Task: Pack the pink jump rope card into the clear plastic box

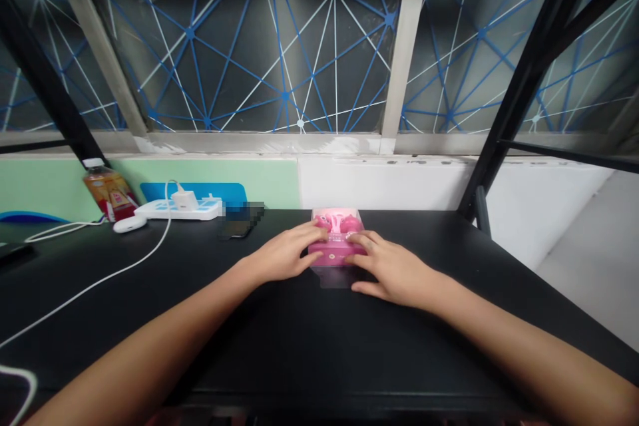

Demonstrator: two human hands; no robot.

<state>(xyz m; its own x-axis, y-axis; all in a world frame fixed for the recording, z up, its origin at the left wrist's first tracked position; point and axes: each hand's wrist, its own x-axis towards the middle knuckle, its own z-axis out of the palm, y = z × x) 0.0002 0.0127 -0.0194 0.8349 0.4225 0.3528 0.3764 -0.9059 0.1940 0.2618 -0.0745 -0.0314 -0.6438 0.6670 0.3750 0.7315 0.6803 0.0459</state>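
Black bench by window: left hand and right hand rest spread-fingered against small pink box at centre, neither clamped. Best steady both sides evenly.

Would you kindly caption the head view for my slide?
Both hands, left hand and right hand, rest on a pink box on a black desk.
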